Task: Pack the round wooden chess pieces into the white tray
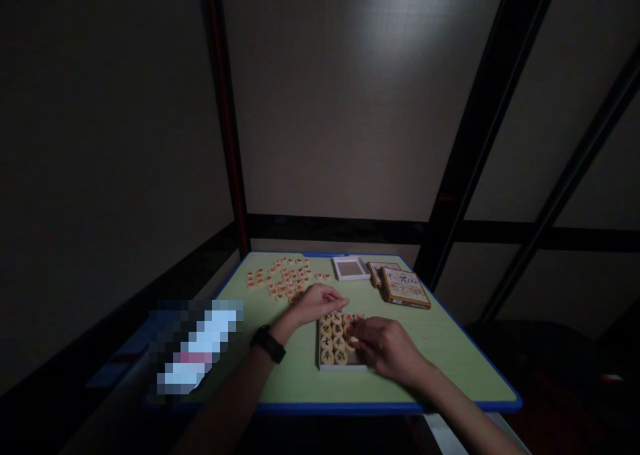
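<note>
A shallow white-rimmed box (pixel 321 358) stands near the front of the green table. In it lie rows of round wooden Chinese chess pieces (pixel 327 342), with black characters at the left and some red ones at the upper right. My right hand (pixel 387 348) reaches over the right side of this box, fingers closed around a pale Chinese chess piece (pixel 354 340). Just behind the box hangs my left hand (pixel 317 300), a dark watch on its wrist. Its thumb and fingers are pinched together; what is between them is too small to make out.
Many loose pieces (pixel 285 275) lie scattered at the table's back left. An open white-rimmed box part (pixel 351 268) rests at the back, beside two printed boxes (pixel 405 287), one overlapping the other. A blue edge (pixel 350 408) borders the table. A pixelated bright object (pixel 200 348) is at left.
</note>
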Demonstrator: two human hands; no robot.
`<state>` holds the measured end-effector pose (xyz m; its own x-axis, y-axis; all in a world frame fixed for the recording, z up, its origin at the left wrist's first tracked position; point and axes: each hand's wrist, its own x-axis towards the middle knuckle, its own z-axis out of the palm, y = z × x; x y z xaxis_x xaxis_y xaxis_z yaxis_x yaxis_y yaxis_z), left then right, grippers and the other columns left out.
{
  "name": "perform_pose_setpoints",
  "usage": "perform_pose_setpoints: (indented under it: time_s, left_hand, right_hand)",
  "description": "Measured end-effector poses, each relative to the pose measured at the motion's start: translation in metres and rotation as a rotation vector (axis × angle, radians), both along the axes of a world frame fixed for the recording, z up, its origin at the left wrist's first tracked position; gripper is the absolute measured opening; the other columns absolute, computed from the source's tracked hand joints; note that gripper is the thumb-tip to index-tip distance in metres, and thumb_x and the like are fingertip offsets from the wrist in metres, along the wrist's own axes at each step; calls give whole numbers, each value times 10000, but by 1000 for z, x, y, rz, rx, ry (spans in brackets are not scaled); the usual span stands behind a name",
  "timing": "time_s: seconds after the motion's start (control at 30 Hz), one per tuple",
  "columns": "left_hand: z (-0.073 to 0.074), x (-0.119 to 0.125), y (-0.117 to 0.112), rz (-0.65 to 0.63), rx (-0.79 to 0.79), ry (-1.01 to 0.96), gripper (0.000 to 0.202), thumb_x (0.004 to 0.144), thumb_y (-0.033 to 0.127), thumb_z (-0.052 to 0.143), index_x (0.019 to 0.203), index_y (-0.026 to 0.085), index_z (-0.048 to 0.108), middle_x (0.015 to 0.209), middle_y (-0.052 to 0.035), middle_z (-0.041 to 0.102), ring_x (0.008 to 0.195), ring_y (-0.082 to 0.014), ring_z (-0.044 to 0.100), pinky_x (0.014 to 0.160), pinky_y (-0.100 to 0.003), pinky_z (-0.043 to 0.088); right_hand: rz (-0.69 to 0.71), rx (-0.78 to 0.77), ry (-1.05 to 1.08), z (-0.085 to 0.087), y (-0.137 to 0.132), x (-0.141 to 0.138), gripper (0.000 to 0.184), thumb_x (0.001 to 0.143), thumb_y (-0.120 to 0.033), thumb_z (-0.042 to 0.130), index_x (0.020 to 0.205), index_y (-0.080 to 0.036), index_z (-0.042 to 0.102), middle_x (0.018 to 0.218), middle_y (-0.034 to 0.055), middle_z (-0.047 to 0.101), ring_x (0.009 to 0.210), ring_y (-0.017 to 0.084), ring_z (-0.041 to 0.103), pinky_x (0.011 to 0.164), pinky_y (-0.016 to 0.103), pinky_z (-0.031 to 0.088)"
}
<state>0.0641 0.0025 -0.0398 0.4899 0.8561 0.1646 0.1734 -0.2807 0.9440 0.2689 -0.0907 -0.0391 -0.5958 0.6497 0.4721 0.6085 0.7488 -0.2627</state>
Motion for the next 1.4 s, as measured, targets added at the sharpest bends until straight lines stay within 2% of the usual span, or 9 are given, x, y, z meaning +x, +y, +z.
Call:
perform_pose_setpoints:
  time_s: [0.2, 0.43, 0.67, 0.93, 1.27, 1.33, 1.4]
  left_hand:
    - [-11, 1, 7, 63, 39, 29, 280, 734, 410, 748, 757, 133, 715, 707, -59, 736, 672, -161, 675, 637, -253, 509]
    - [-15, 0, 10, 68, 83, 105, 289, 756, 405, 710, 789, 118, 729, 749, -77, 751, 688, -170, 684, 632, -254, 510]
    - [-13, 0, 9, 78, 99, 118, 257, 774, 374, 682, 806, 123, 730, 768, -73, 756, 696, -162, 682, 629, -242, 506]
    - [-11, 1, 7, 106, 99, 136, 225, 781, 337, 676, 790, 119, 731, 767, -76, 756, 695, -165, 686, 638, -247, 506]
    - [-9, 0, 8, 112, 115, 144, 213, 785, 327, 654, 805, 130, 733, 763, -69, 760, 692, -163, 689, 631, -243, 511]
    - [-5, -3, 8, 152, 145, 167, 205, 798, 311, 631, 817, 137, 736, 773, -66, 763, 708, -166, 693, 647, -246, 518]
    - [3, -9, 8, 271, 221, 239, 199, 818, 291, 596, 830, 154, 741, 799, -58, 768, 740, -170, 697, 679, -252, 522]
  right_hand:
    - [5, -52, -43, 0, -1, 1, 240, 920, -184, 539, 995, -216, 764, 839, 73, 733, 783, 186, 681, 723, 266, 498]
    - [27, -55, -39, -2, 0, 2, 219, 938, -218, 548, 1005, -213, 756, 864, 64, 733, 780, 185, 683, 711, 258, 486]
    - [-18, -70, -27, -6, 1, 3, 219, 910, -187, 572, 1065, -199, 726, 896, 68, 741, 819, 202, 695, 721, 267, 488]
    - [-67, -120, -34, -1, 0, 0, 225, 788, -92, 605, 965, -189, 705, 891, 58, 729, 801, 188, 684, 706, 249, 482]
    - [-79, -131, -33, 1, -1, 0, 166, 809, -135, 650, 950, -182, 723, 879, 63, 739, 802, 197, 697, 707, 252, 485]
    - [-74, -118, -31, 2, 0, 0, 183, 821, -136, 641, 975, -182, 728, 887, 66, 743, 802, 197, 701, 705, 254, 489]
    - [-69, -112, -16, 3, 0, 0, 199, 824, -148, 649, 1001, -186, 732, 913, 67, 748, 814, 199, 705, 716, 256, 493]
